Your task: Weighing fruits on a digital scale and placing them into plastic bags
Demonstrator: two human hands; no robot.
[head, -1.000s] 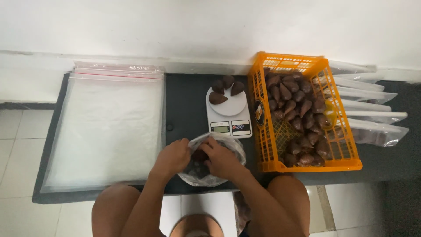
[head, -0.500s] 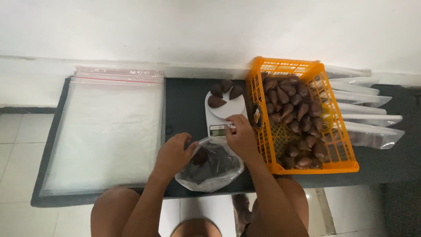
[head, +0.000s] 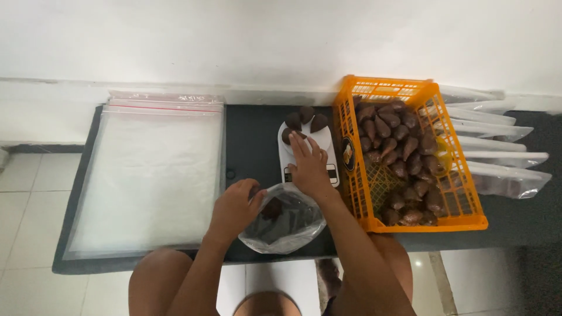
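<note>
My left hand [head: 234,206] grips the rim of a clear plastic bag [head: 285,222] that holds several dark brown scaly fruits, at the near edge of the dark low table [head: 252,134]. My right hand [head: 307,164] stretches flat over a small white kitchen scale [head: 307,153], fingertips close to the few brown fruits [head: 304,122] lying on its far end. The fingers are apart and nothing is in them. Part of the scale is hidden under this hand.
An orange plastic crate [head: 407,149] holding several of the same fruits stands right of the scale. A stack of large clear zip bags [head: 149,172] covers the table's left side. Filled sealed bags [head: 497,146] lie at the far right. My knees [head: 164,281] are below the table edge.
My right hand left the bag's mouth and moved forward onto the scale toward the fruits. My left hand stayed on the bag's rim.
</note>
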